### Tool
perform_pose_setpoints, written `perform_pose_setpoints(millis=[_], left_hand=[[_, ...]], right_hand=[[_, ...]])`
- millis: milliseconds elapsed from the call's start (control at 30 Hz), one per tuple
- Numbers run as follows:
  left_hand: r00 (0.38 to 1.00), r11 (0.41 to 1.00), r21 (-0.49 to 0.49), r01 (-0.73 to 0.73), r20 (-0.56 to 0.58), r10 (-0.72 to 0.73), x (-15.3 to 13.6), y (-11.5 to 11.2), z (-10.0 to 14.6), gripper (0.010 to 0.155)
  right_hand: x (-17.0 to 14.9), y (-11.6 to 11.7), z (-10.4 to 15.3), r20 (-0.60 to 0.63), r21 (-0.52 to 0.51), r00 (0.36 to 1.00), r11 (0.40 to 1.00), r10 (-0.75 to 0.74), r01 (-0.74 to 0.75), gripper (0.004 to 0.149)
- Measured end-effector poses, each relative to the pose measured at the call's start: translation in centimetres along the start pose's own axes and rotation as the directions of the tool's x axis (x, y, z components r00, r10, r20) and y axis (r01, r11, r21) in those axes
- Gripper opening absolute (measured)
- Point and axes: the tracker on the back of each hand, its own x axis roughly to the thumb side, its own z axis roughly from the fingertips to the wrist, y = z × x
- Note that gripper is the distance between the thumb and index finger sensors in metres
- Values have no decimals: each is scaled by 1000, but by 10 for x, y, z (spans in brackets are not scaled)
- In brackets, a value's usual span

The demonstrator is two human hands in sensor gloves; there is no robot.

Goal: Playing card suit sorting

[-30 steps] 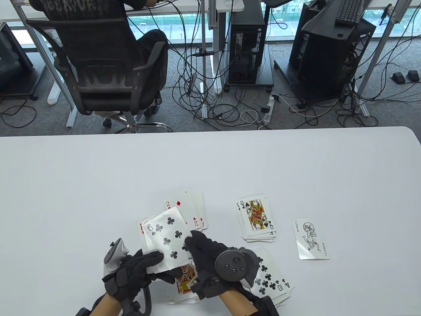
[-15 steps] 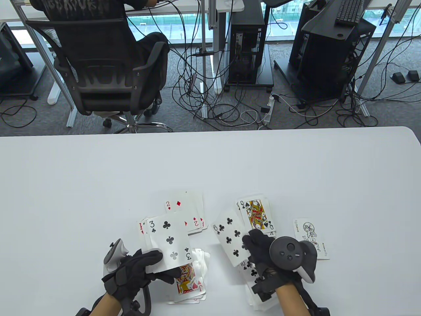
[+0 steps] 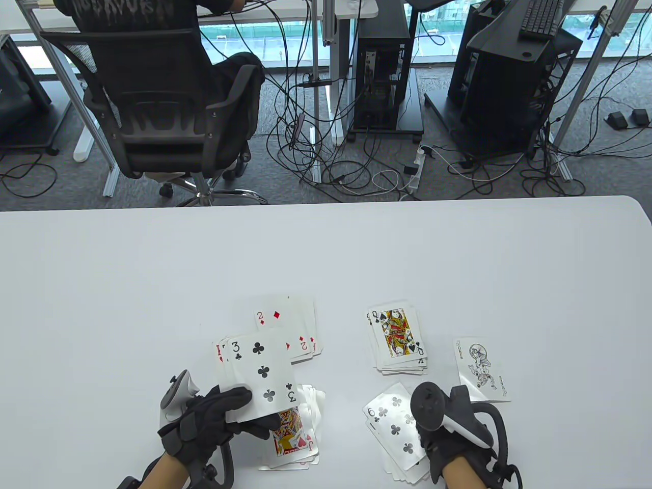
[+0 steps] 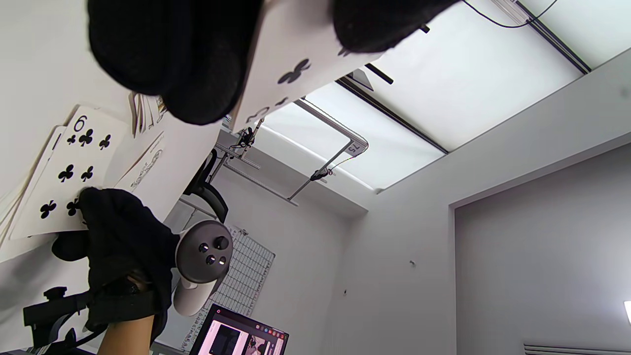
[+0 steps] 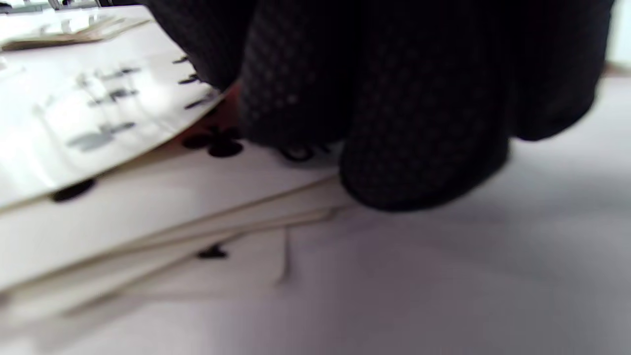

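The left hand (image 3: 214, 423) holds the fan of unsorted cards (image 3: 257, 374) as before, with the three of clubs on top, above the hearts pile (image 3: 293, 438) and near the diamonds pile (image 3: 290, 326). The right hand (image 3: 448, 433) has carried the six of clubs (image 3: 392, 425) across and now presses it on the clubs pile (image 3: 407, 466) at the near right of the desk (image 3: 326, 254). So one more club is sorted; the six lies face up, a little askew, in front of the spades pile (image 3: 400, 338).
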Motion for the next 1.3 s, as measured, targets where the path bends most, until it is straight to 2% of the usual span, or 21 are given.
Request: perform_pose_setpoints(millis=[67,300,400,467,567,600,700,833,933,1067,1200,1300], left_hand=[[1000,1000,0,-1,-2,1,0,0,0,47],[1000,1000,-2,1,-4,-1,0,0,0,47],[1000,1000,-2,1,-4,-1,0,0,0,47],[1000,1000,-2,1,-4,-1,0,0,0,47],[1000,1000,-10,3,-7,-3,0,0,0,47],[1000,1000,-10,4,-8,-4,-1,0,0,47],[1000,1000,-10,1,-11,-1,-1,0,0,47],[1000,1000,-11,-1,-15,0,-2,0,0,47],[1000,1000,-11,0,-15,0,-2,0,-1,47],[1000,1000,-11,-2,-17,1,-2,0,0,47],[1000,1000,-12,-2,-18,2,-2,-1,-1,47],[1000,1000,-8,3,-18,-3,-2,-1,-1,47]], right_hand=[[5,1,-1,-6,-17,998,998,64,-64,48],[18,-7,-2,-87,63,953,956,291,-286,56],[25,-17,-3,-100,43,931,936,351,-348,59],[31,-29,-3,-97,-36,936,938,339,-344,58],[45,-51,0,-22,-218,980,956,198,-198,56],[52,-59,2,31,-296,991,948,130,-115,56],[74,-72,5,210,-400,975,903,-74,154,56],[109,-78,5,420,-388,863,804,-281,451,56],[132,-73,2,513,-326,785,767,-347,552,61],[156,-63,-1,581,-268,712,733,-395,625,78],[167,-59,-1,588,-332,725,710,-359,621,79],[168,-59,-1,599,-388,717,655,-355,649,74]])
